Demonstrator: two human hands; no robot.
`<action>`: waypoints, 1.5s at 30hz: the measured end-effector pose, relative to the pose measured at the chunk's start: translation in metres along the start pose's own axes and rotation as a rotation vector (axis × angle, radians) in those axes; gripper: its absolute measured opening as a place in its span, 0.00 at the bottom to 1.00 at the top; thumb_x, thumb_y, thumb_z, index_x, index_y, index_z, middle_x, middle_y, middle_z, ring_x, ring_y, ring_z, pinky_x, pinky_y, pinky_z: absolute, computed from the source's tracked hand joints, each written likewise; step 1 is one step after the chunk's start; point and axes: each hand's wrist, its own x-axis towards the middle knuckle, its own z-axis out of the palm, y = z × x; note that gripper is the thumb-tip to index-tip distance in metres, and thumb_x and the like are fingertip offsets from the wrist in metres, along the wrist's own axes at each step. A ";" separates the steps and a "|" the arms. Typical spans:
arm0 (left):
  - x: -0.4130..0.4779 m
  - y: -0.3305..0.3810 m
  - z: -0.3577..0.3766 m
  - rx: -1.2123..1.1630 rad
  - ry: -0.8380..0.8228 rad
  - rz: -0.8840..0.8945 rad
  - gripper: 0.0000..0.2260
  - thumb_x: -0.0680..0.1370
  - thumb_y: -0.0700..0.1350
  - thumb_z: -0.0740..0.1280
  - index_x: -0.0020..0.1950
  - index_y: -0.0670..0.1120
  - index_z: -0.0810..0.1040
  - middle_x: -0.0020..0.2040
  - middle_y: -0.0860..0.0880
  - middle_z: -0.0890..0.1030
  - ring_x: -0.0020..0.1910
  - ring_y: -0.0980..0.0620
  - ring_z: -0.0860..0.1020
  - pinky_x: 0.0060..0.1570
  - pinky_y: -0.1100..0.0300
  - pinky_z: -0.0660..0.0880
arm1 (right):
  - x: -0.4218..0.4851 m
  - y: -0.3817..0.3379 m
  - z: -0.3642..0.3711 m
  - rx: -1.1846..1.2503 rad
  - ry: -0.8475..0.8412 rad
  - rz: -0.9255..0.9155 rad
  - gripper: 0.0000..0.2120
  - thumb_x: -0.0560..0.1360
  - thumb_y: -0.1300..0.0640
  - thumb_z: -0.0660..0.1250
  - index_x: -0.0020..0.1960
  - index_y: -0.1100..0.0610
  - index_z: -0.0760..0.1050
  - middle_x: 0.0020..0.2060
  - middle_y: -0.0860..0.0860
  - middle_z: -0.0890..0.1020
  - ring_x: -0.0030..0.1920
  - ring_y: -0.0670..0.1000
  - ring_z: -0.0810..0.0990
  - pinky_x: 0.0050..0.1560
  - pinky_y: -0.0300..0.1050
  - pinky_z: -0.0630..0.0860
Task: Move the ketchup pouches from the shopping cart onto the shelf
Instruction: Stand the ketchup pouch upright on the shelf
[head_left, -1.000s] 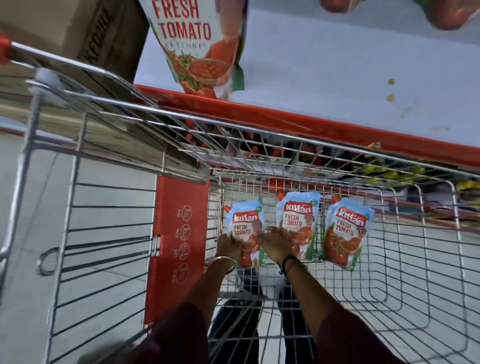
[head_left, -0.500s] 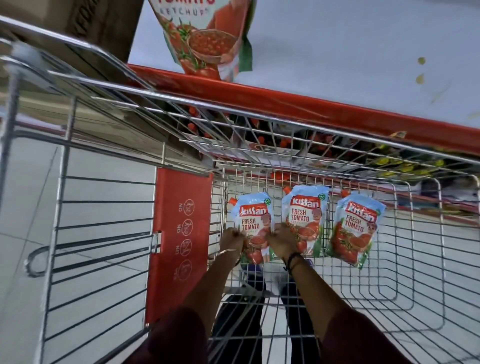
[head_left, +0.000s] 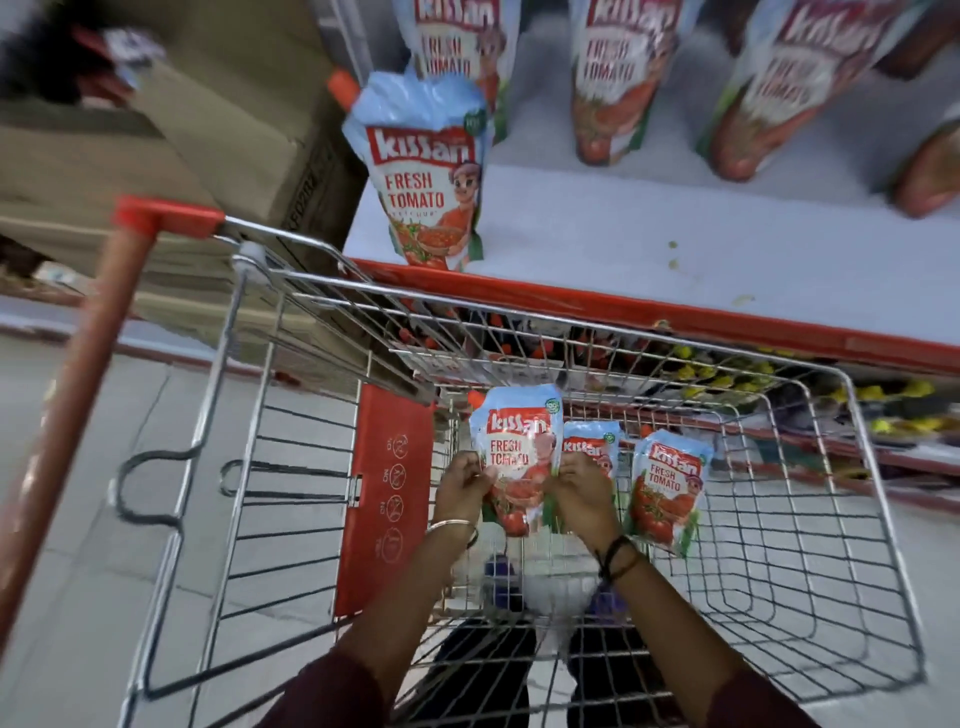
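Three ketchup pouches are in the wire shopping cart (head_left: 852, 519). Both hands hold the left pouch (head_left: 517, 452) raised off the cart floor: my left hand (head_left: 462, 486) grips its left edge, my right hand (head_left: 584, 493) its right edge. A second pouch (head_left: 592, 441) lies partly hidden behind my right hand. A third pouch (head_left: 667, 488) lies to the right. On the white shelf (head_left: 675, 244) with a red front edge, one pouch (head_left: 426, 176) stands upright at the left front, and several more stand in a row behind it.
Cardboard boxes (head_left: 171, 171) are stacked left of the shelf. The cart's red handle (head_left: 78, 374) runs down the left, and its red child-seat flap (head_left: 387, 499) is beside my left hand. A lower shelf with bottles shows through the cart's wire.
Both hands have closed on the left pouch and lifted it off the cart floor. The view has tilted up, so the shelf and its pouches now show.
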 end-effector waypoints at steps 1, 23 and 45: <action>-0.007 0.010 0.000 -0.014 -0.001 0.034 0.06 0.73 0.31 0.64 0.46 0.40 0.71 0.40 0.47 0.77 0.39 0.54 0.74 0.34 0.73 0.73 | -0.009 -0.009 -0.005 0.026 0.002 -0.035 0.09 0.69 0.57 0.73 0.44 0.57 0.74 0.43 0.59 0.83 0.42 0.56 0.81 0.42 0.45 0.79; -0.027 0.248 0.050 -0.210 0.031 0.704 0.07 0.73 0.33 0.65 0.47 0.43 0.73 0.47 0.43 0.79 0.46 0.52 0.78 0.41 0.69 0.77 | -0.039 -0.212 -0.113 0.339 0.351 -0.619 0.11 0.70 0.64 0.72 0.47 0.55 0.72 0.40 0.40 0.78 0.44 0.36 0.77 0.37 0.21 0.73; 0.043 0.228 0.063 -0.184 0.015 0.700 0.09 0.73 0.33 0.65 0.50 0.43 0.72 0.50 0.43 0.78 0.49 0.51 0.78 0.47 0.71 0.76 | 0.023 -0.203 -0.106 0.214 0.365 -0.624 0.09 0.71 0.65 0.70 0.48 0.60 0.72 0.44 0.51 0.80 0.47 0.47 0.79 0.38 0.20 0.72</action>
